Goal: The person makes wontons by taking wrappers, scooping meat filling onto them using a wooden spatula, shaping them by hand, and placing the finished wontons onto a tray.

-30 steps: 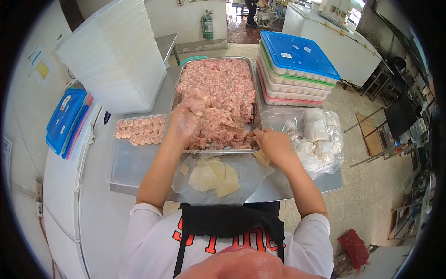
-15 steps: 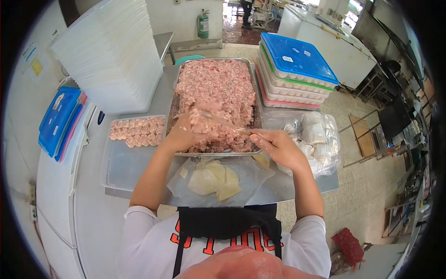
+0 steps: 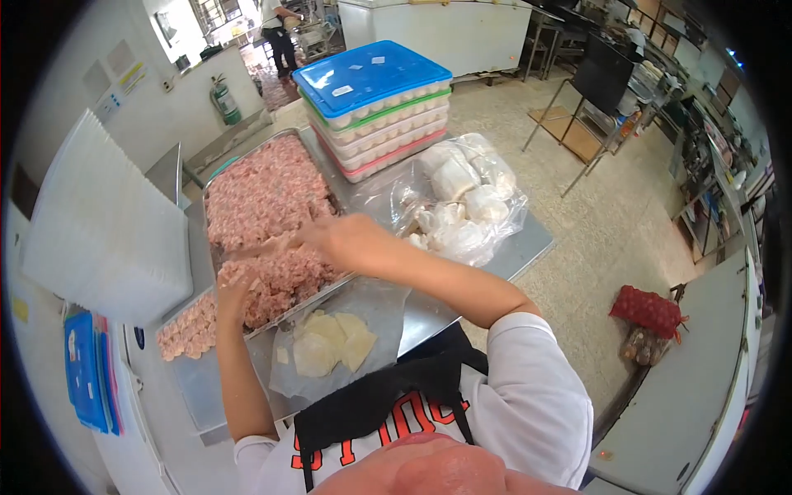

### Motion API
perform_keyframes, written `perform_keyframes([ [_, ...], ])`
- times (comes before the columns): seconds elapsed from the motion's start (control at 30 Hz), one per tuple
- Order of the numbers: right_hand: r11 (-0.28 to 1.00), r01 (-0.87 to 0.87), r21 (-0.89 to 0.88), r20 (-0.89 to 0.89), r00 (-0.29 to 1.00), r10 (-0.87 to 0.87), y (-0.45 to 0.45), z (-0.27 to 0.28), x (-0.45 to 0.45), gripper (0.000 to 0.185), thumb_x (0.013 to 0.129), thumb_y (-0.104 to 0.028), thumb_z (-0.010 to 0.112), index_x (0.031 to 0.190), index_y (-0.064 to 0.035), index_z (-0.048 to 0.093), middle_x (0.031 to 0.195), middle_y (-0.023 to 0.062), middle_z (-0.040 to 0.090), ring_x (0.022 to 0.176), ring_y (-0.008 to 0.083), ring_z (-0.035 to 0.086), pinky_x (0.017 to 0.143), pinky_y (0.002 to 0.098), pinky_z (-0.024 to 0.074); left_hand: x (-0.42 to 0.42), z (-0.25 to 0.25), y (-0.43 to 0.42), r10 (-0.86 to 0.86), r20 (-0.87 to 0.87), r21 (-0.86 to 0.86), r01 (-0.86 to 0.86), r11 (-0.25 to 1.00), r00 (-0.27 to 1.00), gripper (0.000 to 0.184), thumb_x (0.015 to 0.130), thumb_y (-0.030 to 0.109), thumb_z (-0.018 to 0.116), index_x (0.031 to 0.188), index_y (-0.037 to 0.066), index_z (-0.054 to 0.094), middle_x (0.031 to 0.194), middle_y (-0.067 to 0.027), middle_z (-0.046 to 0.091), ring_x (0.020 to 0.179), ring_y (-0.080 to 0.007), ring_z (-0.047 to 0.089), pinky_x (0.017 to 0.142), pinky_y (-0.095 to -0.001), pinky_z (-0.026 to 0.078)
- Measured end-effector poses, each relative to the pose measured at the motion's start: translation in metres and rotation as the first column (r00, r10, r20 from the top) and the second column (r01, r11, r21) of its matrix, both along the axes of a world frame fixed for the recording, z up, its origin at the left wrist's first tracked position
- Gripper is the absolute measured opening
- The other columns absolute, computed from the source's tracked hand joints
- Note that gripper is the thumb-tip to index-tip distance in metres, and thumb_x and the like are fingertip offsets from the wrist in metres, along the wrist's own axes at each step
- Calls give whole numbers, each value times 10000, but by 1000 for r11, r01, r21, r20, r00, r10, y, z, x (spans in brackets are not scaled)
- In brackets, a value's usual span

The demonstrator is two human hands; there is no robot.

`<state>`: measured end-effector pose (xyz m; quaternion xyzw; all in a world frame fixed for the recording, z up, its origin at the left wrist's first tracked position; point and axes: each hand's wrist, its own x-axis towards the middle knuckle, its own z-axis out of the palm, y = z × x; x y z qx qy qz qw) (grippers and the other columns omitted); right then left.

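My right hand (image 3: 338, 241) is closed round the end of a thin flat spatula (image 3: 268, 248), blurred by motion, that reaches left across the ground meat (image 3: 268, 190). The meat fills a deep metal tray (image 3: 337, 290). My left hand (image 3: 234, 290) is at the tray's near left edge, beside the spatula's far end. Its fingers are smeared and partly lost against the meat, so what they hold cannot be made out. Pale round wrappers (image 3: 318, 345) lie on a plastic sheet (image 3: 388, 322) before the tray. Filled dumplings (image 3: 188, 330) stand in rows on a clear tray (image 3: 194, 392) at the left.
Stacked dumpling trays with a blue lid (image 3: 371, 74) stand behind the meat. To the right is a plastic bag of white packs (image 3: 470, 194). A tall stack of white trays (image 3: 107, 231) and blue lids (image 3: 82, 371) are at the left. Another person (image 3: 279, 37) stands far back.
My view has swung to the right, so the table appears shifted left. The right hand and spatula have moved further over the meat, and my left hand is lower, at the near left edge.
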<state>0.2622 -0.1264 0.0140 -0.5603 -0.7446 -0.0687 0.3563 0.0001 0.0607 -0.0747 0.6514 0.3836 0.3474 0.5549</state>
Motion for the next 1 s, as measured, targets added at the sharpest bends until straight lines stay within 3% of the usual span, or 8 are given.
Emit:
perform_keyframes([
  [0.17,946,155,-285,190,976,-102,22,-49,29,183,827,-135,549,964,-80,656,822,139,659,829,318,666,630,436,531,-11,-12,2,141,91,9,-143,990,986,659,822,157,714,1373,25,377,1226,-142,542,1099,-211,559,880,-338,486],
  [0.33,931,199,-305,139,977,-163,-6,-7,37,162,827,-133,574,896,-37,684,843,182,674,869,347,663,703,441,529,-12,76,-54,27,-377,644,241,726,926,469,804,159,734,1210,-10,571,1277,-135,542,1123,-196,551,879,-310,467],
  [0.43,923,-268,-274,-363,918,158,-21,1,19,259,889,-216,568,1046,-38,673,917,197,669,881,363,650,747,453,512,-6,92,-65,-153,-423,326,307,894,893,355,745,138,770,1061,18,660,1222,-122,598,1091,-219,580,909,-331,458],
  [0.53,861,-362,-357,-346,907,238,-14,-23,-5,334,928,-281,552,1146,-44,640,953,197,659,872,379,636,769,474,492,0,78,-62,-244,-340,325,357,875,908,302,718,106,778,987,17,676,1090,-107,656,999,-212,611,889,-345,473],
  [0.73,953,97,-288,150,987,-55,-20,20,-11,285,886,-214,602,1134,-76,630,960,153,645,844,341,643,706,434,521,4,51,-42,-194,-316,509,338,792,929,305,732,112,768,1004,17,666,962,-99,671,944,-193,617,827,-332,484],
  [0.83,989,-102,-111,61,992,109,-18,6,-39,261,876,-196,592,1126,-125,624,958,142,632,811,339,647,675,460,519,-3,21,-23,-204,-252,253,268,930,946,368,729,133,771,1062,28,657,991,-107,666,971,-213,615,837,-342,476],
  [0.87,983,-36,-180,79,996,51,-8,-5,-32,262,882,-202,580,1128,-125,622,975,142,639,830,331,651,683,449,524,-6,13,-19,-196,-213,94,220,971,957,393,727,141,770,1085,30,649,1004,-112,663,976,-223,614,848,-350,472],
  [1.0,887,218,-408,237,963,-127,17,-23,16,284,901,-247,566,1156,-135,623,951,152,653,838,343,650,697,455,520,-7,82,-55,-15,-459,316,179,932,888,381,716,128,784,1053,35,630,997,-97,660,996,-206,605,880,-346,466],
])
